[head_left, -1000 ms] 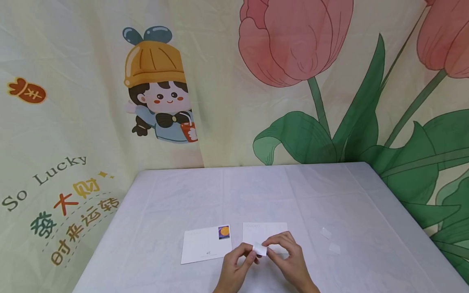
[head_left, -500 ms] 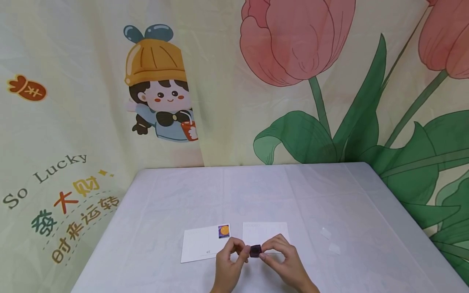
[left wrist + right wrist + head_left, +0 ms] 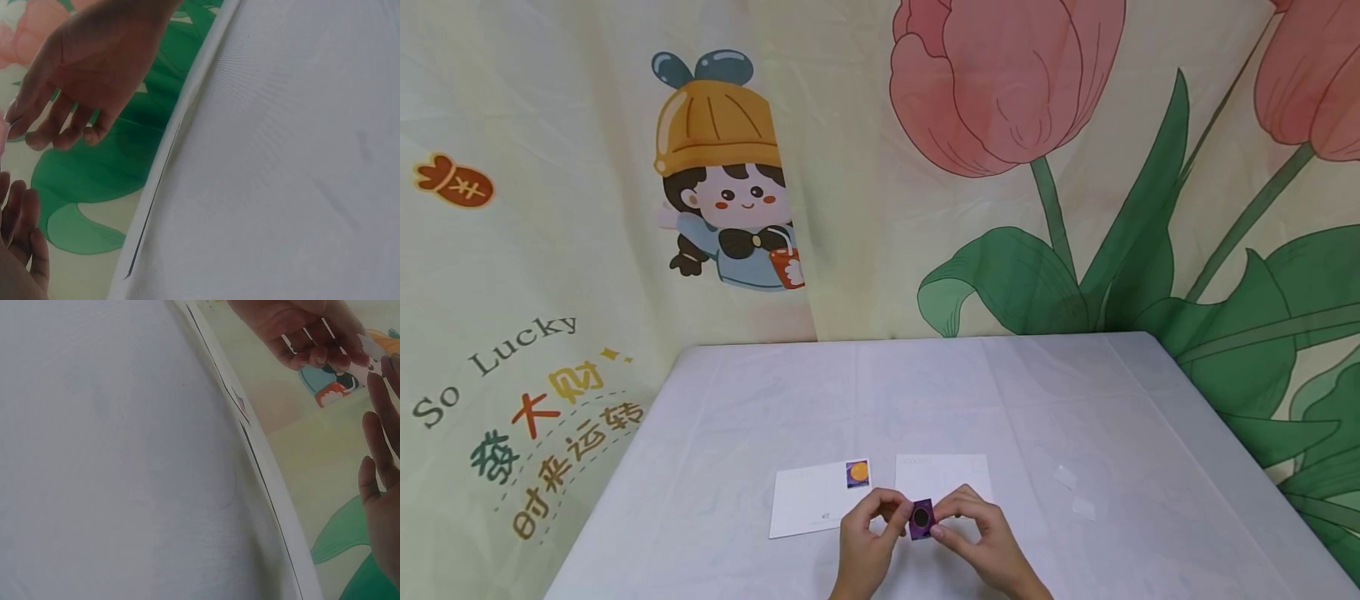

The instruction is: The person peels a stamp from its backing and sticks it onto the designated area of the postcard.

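Both hands hold a small purple stamp bearing a dark round picture, in the head view. My left hand pinches its left edge between thumb and index finger. At the right edge, the thumb and fingertips of my right hand pinch it too. Just behind lies a blank-looking white postcard, its near part covered by the right hand. To the left is another white postcard with a purple and orange stamp at its upper right corner. The wrist views show the fingers meeting at the frame's edge.
Two small translucent squares lie on the white-covered table right of the hands. A printed curtain with tulips and a cartoon figure hangs behind the table's far edge.
The stamp has turned from its white back to its purple printed face, then tilted more toward the camera. My left hand has shifted slightly left; the postcards stay in place.
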`<state>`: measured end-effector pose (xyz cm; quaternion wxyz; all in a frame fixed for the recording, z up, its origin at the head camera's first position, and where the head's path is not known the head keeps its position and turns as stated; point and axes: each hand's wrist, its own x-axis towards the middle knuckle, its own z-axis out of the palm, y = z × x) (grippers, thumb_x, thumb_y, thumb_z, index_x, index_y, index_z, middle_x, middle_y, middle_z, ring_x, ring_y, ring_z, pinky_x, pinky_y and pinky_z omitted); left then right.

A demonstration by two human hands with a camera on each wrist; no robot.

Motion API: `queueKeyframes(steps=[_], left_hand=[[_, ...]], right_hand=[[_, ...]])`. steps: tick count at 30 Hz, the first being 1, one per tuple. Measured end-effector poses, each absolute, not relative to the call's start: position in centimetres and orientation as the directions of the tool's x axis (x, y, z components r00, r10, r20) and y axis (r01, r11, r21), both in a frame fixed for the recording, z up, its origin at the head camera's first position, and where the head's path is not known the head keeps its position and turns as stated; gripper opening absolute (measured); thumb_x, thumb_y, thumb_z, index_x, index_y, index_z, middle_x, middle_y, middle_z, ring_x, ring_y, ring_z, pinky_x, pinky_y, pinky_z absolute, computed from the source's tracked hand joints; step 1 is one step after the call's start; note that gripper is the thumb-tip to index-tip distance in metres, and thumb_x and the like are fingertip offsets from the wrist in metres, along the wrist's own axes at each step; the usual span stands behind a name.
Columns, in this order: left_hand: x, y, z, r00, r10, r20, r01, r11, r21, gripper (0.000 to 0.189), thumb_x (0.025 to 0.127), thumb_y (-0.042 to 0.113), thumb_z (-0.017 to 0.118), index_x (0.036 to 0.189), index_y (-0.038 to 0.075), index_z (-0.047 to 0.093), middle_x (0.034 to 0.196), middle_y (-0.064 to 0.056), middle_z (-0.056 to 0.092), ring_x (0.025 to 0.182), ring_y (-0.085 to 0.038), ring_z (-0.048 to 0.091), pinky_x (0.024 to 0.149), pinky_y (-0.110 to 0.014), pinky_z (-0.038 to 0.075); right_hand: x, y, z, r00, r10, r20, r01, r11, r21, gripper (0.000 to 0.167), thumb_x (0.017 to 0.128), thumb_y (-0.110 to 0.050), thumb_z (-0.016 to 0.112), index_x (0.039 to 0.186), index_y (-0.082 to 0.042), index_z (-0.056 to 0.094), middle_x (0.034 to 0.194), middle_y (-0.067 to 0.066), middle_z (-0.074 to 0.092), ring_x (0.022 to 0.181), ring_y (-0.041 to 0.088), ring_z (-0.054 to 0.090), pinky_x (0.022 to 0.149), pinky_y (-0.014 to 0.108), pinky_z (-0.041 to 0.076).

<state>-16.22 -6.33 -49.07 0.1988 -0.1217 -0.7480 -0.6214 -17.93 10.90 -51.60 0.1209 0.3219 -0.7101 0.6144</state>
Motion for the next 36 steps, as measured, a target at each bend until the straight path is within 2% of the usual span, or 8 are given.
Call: queueKeyframes(steps=[5,8,11,18,26,31,36], left_hand=[[-16.3,-6.3,-49.3,-0.883,-0.044,0.467,0.451,0.199,0.87,0.01,0.08,-0.004,0.067,0.08,0.005,0.062,0.071,0.001,0.062,0.053,-0.011,0.054,0.054,-0.029,0.046],[-16.5,-6.4,-49.5,-0.885,-0.037,0.465,0.449,0.199,0.871,0.01,0.08,-0.001,0.068,0.079,0.008,0.063,0.072,0.003,0.061,0.055,-0.009,0.055,0.055,-0.029,0.046],[-16.6,-6.4,-49.5,-0.897,-0.048,0.439,0.422,0.2,0.884,0.009,0.079,0.003,0.07,0.077,0.01,0.065,0.07,0.005,0.059,0.058,-0.009,0.054,0.057,-0.028,0.046],[-17.1,-5.6,-49.1,-0.944,-0.041,0.328,0.318,0.161,0.934,0.005,0.079,0.009,0.072,0.076,0.007,0.068,0.07,0.001,0.061,0.064,-0.01,0.054,0.062,-0.024,0.046],[-17.6,-5.0,-48.6,-0.953,0.015,0.303,0.302,0.139,0.943,0.006,0.08,0.003,0.07,0.08,0.009,0.072,0.073,0.0,0.064,0.065,-0.01,0.055,0.062,-0.023,0.047],[-18.4,-4.5,-47.6,-0.965,0.039,0.259,0.262,0.167,0.95,0.003,0.08,0.009,0.071,0.082,0.005,0.072,0.074,-0.001,0.064,0.065,-0.006,0.055,0.061,-0.022,0.047],[-20.4,-3.7,-48.0,-0.963,0.026,0.269,0.269,0.205,0.941,0.005,0.081,0.011,0.071,0.082,0.006,0.072,0.073,-0.003,0.064,0.063,-0.007,0.056,0.06,-0.021,0.046]], right_hand=[[-17.2,10.8,-49.6,-0.764,-0.304,0.57,-0.601,0.012,-0.799,0.021,0.078,0.011,0.064,0.091,-0.005,0.067,0.086,0.006,0.065,0.082,0.017,0.054,0.072,0.032,0.044],[-17.1,10.9,-49.2,-0.77,-0.3,0.564,-0.593,0.007,-0.805,0.02,0.079,0.011,0.064,0.091,-0.004,0.067,0.086,0.006,0.065,0.082,0.017,0.053,0.071,0.032,0.043],[-17.0,11.0,-49.1,-0.763,-0.298,0.574,-0.602,0.005,-0.798,0.02,0.078,0.011,0.064,0.091,-0.004,0.067,0.086,0.006,0.065,0.082,0.017,0.053,0.071,0.032,0.043],[-17.1,11.4,-48.8,-0.764,-0.273,0.585,-0.608,-0.001,-0.794,0.021,0.076,0.014,0.065,0.09,-0.002,0.067,0.086,0.008,0.065,0.082,0.02,0.053,0.073,0.029,0.043],[-17.3,12.2,-48.4,-0.785,-0.239,0.572,-0.597,0.043,-0.801,0.019,0.076,0.012,0.067,0.088,-0.002,0.066,0.086,0.008,0.064,0.082,0.019,0.053,0.072,0.031,0.044],[-18.1,13.1,-49.6,-0.82,-0.196,0.537,-0.563,0.116,-0.818,0.018,0.076,0.008,0.068,0.087,-0.006,0.068,0.086,0.005,0.065,0.082,0.017,0.052,0.07,0.028,0.042],[-19.2,13.9,-50.5,-0.896,-0.043,0.441,-0.437,0.255,-0.863,0.013,0.079,-0.006,0.072,0.084,-0.017,0.068,0.078,-0.005,0.064,0.077,0.012,0.052,0.068,0.029,0.038]])
